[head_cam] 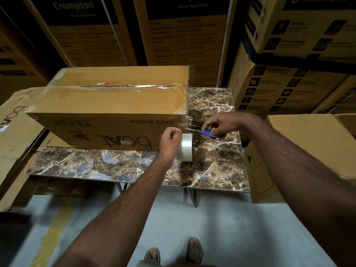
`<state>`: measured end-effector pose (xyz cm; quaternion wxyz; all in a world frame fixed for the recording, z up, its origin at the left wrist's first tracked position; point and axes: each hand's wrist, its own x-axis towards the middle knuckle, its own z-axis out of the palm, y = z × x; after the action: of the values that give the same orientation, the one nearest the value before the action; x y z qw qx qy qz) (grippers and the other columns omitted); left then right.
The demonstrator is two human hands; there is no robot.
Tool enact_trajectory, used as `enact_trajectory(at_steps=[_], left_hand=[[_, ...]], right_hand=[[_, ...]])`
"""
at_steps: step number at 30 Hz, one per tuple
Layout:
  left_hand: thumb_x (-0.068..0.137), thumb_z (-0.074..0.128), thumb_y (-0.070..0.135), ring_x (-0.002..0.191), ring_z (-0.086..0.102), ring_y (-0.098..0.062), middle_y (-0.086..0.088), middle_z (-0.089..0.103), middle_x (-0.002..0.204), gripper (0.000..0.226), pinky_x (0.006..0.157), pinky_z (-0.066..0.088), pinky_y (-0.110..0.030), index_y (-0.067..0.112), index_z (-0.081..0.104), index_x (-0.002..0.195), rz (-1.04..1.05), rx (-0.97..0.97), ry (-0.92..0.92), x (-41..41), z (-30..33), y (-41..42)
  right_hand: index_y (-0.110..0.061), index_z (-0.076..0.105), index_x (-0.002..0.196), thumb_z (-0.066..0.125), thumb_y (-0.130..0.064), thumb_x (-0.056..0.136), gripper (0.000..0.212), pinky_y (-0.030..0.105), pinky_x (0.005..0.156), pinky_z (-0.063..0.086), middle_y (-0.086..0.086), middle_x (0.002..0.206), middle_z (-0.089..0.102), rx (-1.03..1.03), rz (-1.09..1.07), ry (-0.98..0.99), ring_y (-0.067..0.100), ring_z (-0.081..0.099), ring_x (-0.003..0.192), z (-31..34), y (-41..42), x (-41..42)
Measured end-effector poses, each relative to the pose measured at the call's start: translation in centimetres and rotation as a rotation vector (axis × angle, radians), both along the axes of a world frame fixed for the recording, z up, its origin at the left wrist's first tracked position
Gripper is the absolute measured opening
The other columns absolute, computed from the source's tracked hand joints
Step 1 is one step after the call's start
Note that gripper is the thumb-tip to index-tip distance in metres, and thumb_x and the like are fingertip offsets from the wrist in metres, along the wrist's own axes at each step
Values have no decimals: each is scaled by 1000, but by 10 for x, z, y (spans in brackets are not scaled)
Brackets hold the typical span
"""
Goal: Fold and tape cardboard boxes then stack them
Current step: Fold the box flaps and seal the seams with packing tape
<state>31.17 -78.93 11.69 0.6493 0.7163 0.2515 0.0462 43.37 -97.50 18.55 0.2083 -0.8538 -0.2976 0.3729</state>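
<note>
A long brown cardboard box (107, 120) printed "boAt" upside down lies on the marble-patterned table (217, 162). Clear tape runs along its top seam and down over its right end. My left hand (170, 140) grips a roll of clear tape (185, 147) just off the box's lower right corner. A strip of tape stretches from the roll up to the box's end. My right hand (216, 125) holds blue-handled scissors (202, 132), their blades pointing left at that strip.
Tall printed cartons (185, 35) stand behind the table, with more stacked at the right (289, 87). A plain brown box (308, 151) sits right of the table, flattened cardboard (13, 135) left. My sandalled feet (173, 251) stand on grey floor with a yellow stripe.
</note>
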Motion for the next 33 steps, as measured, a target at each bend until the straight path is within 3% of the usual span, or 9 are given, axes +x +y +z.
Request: enact_trajectory(at_steps=[18, 22, 26, 29, 33], left_hand=[[100, 54, 20, 86, 54, -22, -2, 62, 95, 20, 75, 44, -38, 21, 58, 81, -100, 6, -1, 4, 0, 14], [100, 55, 19, 86, 55, -23, -4, 62, 96, 19, 75, 45, -38, 19, 59, 81, -99, -22, -1, 4, 0, 15], [100, 56, 20, 85, 57, -24, -5, 63, 97, 18, 74, 47, -38, 18, 59, 83, -89, -42, 13, 3, 1, 15], [100, 56, 21, 82, 58, -23, -6, 64, 97, 16, 69, 48, -36, 17, 59, 84, -86, -43, 30, 3, 1, 16], [99, 57, 22, 79, 57, -21, -6, 64, 95, 13, 64, 45, -30, 11, 61, 93, -126, 6, 31, -1, -6, 18]], right_hand=[[-5, 61, 131, 59, -4, 97, 33, 19, 65, 50, -4, 98, 60, 39, 56, 67, 10, 61, 80, 4, 14, 4], [-4, 63, 127, 60, -3, 97, 31, 14, 57, 49, -5, 93, 62, 69, 74, 33, -1, 62, 67, 3, 21, 5], [-5, 65, 125, 61, -5, 96, 29, 16, 59, 49, -7, 93, 64, 65, 106, -3, 3, 61, 71, 4, 25, 6], [-4, 68, 121, 62, -3, 95, 27, 14, 55, 47, -8, 86, 64, 66, 112, -45, -5, 58, 60, 2, 26, 7], [-5, 69, 118, 64, -2, 94, 25, 10, 54, 46, -9, 88, 66, 43, 136, -98, -8, 60, 61, -3, 26, 5]])
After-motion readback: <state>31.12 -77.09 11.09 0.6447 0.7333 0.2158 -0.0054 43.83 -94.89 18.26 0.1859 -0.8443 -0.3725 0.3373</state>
